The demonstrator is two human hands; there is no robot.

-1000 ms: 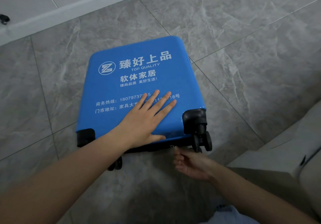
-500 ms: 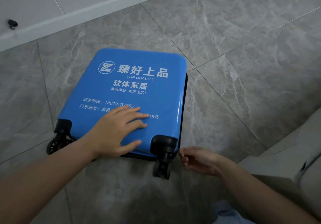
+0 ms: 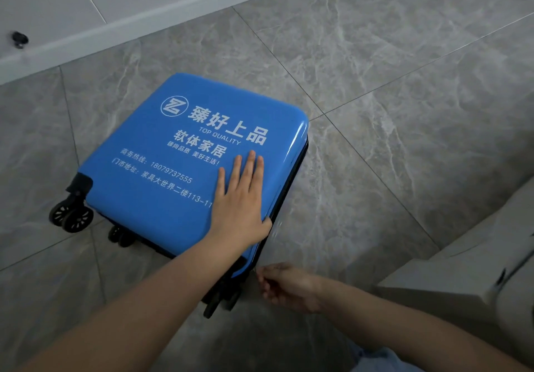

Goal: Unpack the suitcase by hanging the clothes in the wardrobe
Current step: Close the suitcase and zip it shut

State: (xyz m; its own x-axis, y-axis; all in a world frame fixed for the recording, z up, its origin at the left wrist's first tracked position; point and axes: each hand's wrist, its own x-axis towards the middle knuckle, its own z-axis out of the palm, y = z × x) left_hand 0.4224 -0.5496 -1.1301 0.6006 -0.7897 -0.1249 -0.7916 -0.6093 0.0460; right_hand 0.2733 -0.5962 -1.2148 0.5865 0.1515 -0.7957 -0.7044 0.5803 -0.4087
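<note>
- Suitcase (image 3: 185, 169) lies flat on the grey tiled floor (image 3: 404, 82), blue shell up, filling the left-centre of the frame, lid shut.
- Its long axis runs on a diagonal, from the rounded top corner at upper centre down to the wheeled end at lower left and lower centre.
- Wheels (image 3: 70, 215) show at the left edge; another pair sits half-hidden under the near corner, low in the middle of the frame.
- Left hand (image 3: 241, 204) is spread open, palm flat on the shell near its right edge, fingers pointing up the frame, pinning the case down.
- Right hand (image 3: 284, 286) sits low, just right of the near corner, fingers pinched together right at the dark seam; it's blurred, so whether a zipper pull is really between them I can't tell.
- Here's what counts: the seam on the right side runs away from that right hand, up the frame toward the far corner, so by my reading the pull would travel along that edge.
- Right hand is much the nearer to the seam; left is placed to steady.
- No clothes in view yet and no wardrobe either; I judge the unpacking barely begun.
</note>
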